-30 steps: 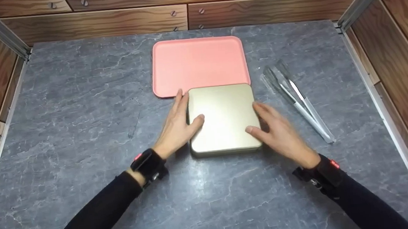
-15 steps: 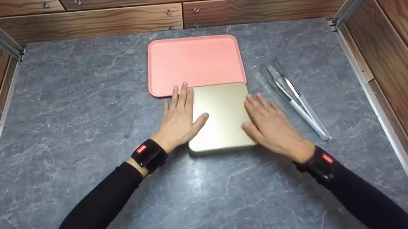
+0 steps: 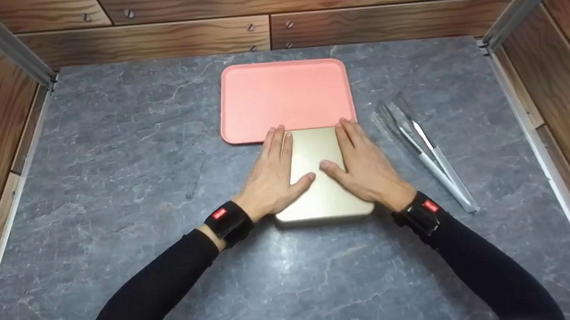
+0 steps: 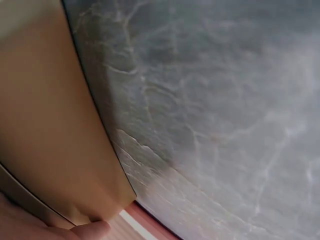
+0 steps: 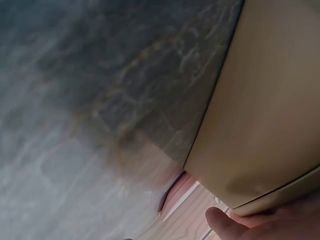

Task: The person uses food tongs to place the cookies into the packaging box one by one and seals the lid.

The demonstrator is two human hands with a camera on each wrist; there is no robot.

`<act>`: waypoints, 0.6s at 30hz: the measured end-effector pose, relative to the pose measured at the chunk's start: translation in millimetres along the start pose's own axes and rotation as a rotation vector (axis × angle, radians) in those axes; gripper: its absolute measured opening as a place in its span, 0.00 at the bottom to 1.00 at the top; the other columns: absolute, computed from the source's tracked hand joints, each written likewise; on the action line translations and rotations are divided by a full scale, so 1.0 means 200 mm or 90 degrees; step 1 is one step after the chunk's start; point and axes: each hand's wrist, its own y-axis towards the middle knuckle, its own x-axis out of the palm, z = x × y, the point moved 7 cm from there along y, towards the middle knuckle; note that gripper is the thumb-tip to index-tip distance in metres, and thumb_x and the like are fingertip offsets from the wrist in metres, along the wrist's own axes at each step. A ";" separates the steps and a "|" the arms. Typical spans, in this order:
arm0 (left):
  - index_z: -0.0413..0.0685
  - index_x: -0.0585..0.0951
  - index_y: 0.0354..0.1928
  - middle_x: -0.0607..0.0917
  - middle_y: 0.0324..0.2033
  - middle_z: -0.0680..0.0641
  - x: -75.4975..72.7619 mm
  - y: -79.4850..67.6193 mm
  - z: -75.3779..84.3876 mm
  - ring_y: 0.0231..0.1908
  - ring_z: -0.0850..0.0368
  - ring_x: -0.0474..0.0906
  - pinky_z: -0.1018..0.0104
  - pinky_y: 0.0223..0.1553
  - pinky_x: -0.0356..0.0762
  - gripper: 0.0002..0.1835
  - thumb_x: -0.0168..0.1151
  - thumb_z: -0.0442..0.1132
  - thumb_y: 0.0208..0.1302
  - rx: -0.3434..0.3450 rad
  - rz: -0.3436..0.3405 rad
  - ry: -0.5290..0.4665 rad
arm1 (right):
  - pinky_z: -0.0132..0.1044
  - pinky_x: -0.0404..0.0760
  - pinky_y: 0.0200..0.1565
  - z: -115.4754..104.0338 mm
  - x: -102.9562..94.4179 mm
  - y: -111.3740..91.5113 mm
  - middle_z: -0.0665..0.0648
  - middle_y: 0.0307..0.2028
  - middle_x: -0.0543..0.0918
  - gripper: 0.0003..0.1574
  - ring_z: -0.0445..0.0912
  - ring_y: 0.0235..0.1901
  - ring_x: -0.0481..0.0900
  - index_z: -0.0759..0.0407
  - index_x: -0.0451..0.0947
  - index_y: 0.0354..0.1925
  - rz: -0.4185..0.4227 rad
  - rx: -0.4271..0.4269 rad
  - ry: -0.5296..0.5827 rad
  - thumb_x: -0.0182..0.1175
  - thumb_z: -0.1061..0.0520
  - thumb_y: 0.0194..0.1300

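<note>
A flat, pale gold metal tin [image 3: 318,200] with rounded corners sits on the grey marbled table, its lid down. My left hand [image 3: 271,179] lies palm down along the left part of the lid, fingers straight toward the far edge. On the right part, my right hand [image 3: 367,166] rests the same way, the two thumbs pointing at each other across the lid. Both wrist views show the tin's side wall [image 4: 50,110] and the lid seam as a thin dark line. In the right wrist view, a fingertip [image 5: 220,222] reaches past the lid's edge.
A pink tray [image 3: 285,96] lies directly behind the tin, its near edge overlapped by the tin in the head view. Metal tongs [image 3: 441,170] with pale handles lie to the right. Wood-patterned panels [image 3: 143,41] enclose the table at the back and sides.
Both hands have moved from the tin's sides inward onto the lid, fingers flattening and thumbs drawing closer together. The tin, tray and tongs stay in place; the head view has shifted slightly.
</note>
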 end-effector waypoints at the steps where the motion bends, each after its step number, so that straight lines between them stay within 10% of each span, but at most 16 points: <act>1: 0.33 0.42 0.81 0.36 0.81 0.34 0.00 0.00 0.00 0.80 0.42 0.28 0.55 0.82 0.33 0.54 0.39 0.71 0.74 0.002 -0.003 0.003 | 0.62 0.51 0.79 0.00 0.00 0.00 0.70 0.81 0.45 0.60 0.64 0.80 0.44 0.70 0.43 0.81 0.000 0.004 0.001 0.42 0.25 0.76; 18: 0.37 0.49 0.81 0.37 0.81 0.40 -0.22 -0.01 -0.19 0.80 0.43 0.31 0.40 0.81 0.32 0.48 0.42 0.68 0.76 -0.038 0.083 -0.040 | 0.64 0.43 0.80 0.10 -0.17 0.05 0.66 0.81 0.46 0.48 0.62 0.80 0.43 0.65 0.52 0.80 0.066 -0.007 0.047 0.44 0.34 0.80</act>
